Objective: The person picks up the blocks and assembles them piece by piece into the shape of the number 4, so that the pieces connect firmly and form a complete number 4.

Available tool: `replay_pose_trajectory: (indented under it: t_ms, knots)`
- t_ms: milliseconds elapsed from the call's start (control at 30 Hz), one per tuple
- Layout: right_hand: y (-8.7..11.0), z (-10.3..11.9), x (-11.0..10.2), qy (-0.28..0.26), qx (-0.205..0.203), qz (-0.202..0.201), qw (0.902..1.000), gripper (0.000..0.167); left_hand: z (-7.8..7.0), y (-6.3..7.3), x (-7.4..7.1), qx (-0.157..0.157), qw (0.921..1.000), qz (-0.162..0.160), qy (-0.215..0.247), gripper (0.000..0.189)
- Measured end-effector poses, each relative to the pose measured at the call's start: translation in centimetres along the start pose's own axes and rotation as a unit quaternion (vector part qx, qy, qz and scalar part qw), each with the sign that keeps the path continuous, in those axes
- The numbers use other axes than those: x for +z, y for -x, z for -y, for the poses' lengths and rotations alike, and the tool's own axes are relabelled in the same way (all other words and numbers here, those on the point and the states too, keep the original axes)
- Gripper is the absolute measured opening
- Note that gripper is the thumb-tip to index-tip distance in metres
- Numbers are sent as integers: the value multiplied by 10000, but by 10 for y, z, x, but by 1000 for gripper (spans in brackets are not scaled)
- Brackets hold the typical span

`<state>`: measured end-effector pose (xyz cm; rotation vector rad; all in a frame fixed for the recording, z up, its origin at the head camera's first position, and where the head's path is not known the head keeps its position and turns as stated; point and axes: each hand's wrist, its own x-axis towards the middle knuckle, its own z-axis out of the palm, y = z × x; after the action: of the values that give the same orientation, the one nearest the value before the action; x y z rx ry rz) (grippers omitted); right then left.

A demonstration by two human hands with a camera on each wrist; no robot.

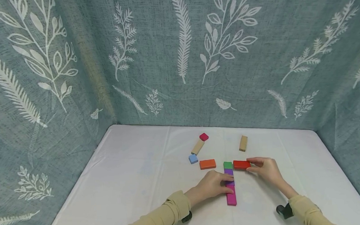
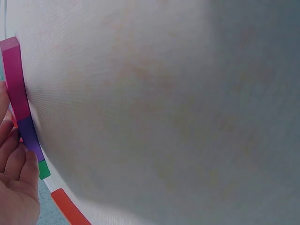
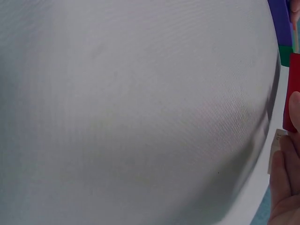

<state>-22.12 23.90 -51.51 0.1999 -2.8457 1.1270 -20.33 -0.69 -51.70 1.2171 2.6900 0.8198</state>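
Note:
A row of wooden blocks runs toward the person in the head view: a green block (image 1: 228,165) at the far end, a purple block (image 1: 228,172) in the middle, and a magenta block (image 1: 231,199) nearest. My left hand (image 1: 211,185) reaches over this row from the left; its fingers and thumb hold the purple block, with the thumb by the magenta one. A red block (image 1: 240,164) lies crosswise just right of the green end. My right hand (image 1: 267,169) pinches its right end between thumb and fingers. Both hands are partly cut off in the wrist views.
An orange block (image 1: 207,164) lies left of the green one. Farther back stand a light blue block (image 1: 193,159), a tan block (image 1: 197,146) and a crimson block (image 1: 204,137) in a slanted line. Another tan block (image 1: 243,143) lies behind the red one. A patterned curtain (image 1: 163,58) encloses the white table (image 1: 133,157).

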Motion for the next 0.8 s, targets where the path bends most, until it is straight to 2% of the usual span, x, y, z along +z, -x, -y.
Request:
replay_pose_trajectory:
  t_ms: [800]
  knots:
    - [-3, -5, 8, 57, -300, -141, 9994, 36, -1, -2, 0, 29, 10000, -89, -23, 41]
